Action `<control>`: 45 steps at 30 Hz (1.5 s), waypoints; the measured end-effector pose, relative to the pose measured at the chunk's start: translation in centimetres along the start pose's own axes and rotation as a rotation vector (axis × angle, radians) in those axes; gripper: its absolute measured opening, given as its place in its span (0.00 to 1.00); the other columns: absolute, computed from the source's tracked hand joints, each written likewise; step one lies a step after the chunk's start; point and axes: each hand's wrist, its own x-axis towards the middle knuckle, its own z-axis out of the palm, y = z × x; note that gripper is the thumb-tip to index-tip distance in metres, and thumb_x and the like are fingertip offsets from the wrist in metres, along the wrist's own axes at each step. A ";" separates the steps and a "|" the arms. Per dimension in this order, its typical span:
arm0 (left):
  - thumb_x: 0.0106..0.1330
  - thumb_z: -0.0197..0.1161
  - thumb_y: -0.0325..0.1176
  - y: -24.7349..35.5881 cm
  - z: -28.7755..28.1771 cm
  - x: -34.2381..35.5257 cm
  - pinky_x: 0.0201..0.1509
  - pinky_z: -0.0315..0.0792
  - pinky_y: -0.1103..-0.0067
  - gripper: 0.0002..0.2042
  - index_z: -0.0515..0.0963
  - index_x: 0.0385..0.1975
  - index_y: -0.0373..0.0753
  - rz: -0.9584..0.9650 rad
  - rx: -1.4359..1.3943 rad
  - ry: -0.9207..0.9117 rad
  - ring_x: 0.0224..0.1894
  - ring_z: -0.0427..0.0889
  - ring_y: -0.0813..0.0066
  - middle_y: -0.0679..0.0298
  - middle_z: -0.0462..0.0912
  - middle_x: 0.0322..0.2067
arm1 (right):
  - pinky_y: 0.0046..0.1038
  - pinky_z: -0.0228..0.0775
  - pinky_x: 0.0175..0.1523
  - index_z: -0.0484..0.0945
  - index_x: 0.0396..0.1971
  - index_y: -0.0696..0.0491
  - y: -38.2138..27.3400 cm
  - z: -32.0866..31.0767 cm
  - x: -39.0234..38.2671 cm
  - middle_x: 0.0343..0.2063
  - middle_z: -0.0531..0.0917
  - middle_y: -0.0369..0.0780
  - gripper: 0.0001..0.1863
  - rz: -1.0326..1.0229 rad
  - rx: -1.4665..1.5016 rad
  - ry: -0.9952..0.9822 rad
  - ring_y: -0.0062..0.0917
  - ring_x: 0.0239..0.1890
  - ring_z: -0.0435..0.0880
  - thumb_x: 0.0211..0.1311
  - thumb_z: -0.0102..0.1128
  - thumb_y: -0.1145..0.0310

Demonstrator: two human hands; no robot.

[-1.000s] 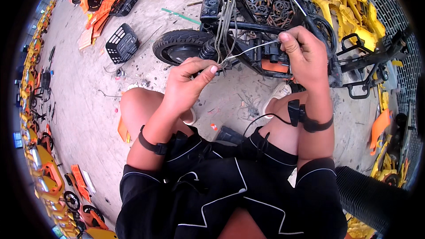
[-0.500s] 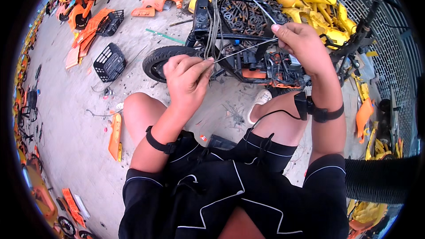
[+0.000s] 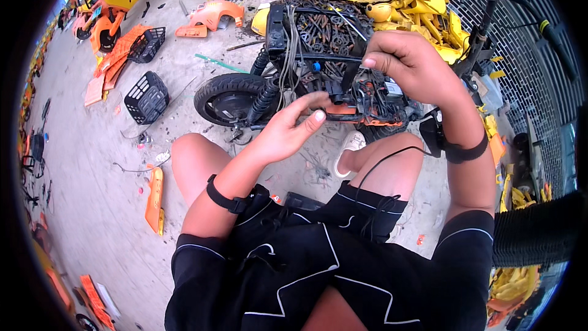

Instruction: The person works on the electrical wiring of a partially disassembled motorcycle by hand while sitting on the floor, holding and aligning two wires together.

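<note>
A stripped scooter frame (image 3: 324, 58) with its black rear wheel (image 3: 215, 99) stands in front of me. Grey cables (image 3: 290, 43) hang over the rear of the frame. My left hand (image 3: 288, 133) is open before the frame, thumb and fingers apart, with nothing seen in it. Farther right, my right hand (image 3: 404, 64) is held above the frame's middle, its fingers curled and the thumb against them. Whatever it may hold is hidden. Below it lie exposed wiring and electrical parts (image 3: 373, 101).
Behind the frame are a heap of dark metal parts (image 3: 337, 24) and a pile of yellow body panels (image 3: 416, 0). Black baskets (image 3: 147, 97) and orange panels (image 3: 214, 15) lie on the floor to the left. A ribbed black hose (image 3: 533, 233) runs at right.
The cable stretched between my hands is no longer seen there. My left hand has let go, opened and moved down and right; my right hand is slightly lower.
</note>
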 end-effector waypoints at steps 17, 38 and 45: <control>0.74 0.56 0.42 2.4 -0.1 2.2 0.55 0.73 0.76 0.18 0.79 0.49 0.31 -0.080 -0.846 -0.128 0.45 0.81 0.74 0.60 0.83 0.42 | 0.32 0.71 0.37 0.77 0.28 0.57 -1.7 2.9 1.7 0.25 0.79 0.39 0.05 -0.316 0.046 -0.016 0.35 0.30 0.78 0.55 0.65 0.74; 0.54 0.70 0.27 1.8 -0.9 0.8 0.42 0.69 0.72 0.09 0.83 0.35 0.38 0.390 0.624 0.459 0.33 0.80 0.66 0.64 0.82 0.28 | 0.25 0.75 0.38 0.76 0.47 0.55 -1.2 8.1 -1.1 0.39 0.79 0.40 0.22 0.573 0.709 0.210 0.25 0.38 0.80 0.65 0.63 0.52; 0.68 0.63 0.31 3.2 -1.6 0.1 0.38 0.70 0.84 0.08 0.83 0.38 0.32 -0.193 -0.204 0.186 0.33 0.76 0.84 0.66 0.83 0.31 | 0.38 0.69 0.57 0.75 0.56 0.49 -1.3 7.1 -1.7 0.52 0.78 0.39 0.33 -0.271 -0.364 0.116 0.38 0.56 0.75 0.46 0.73 0.60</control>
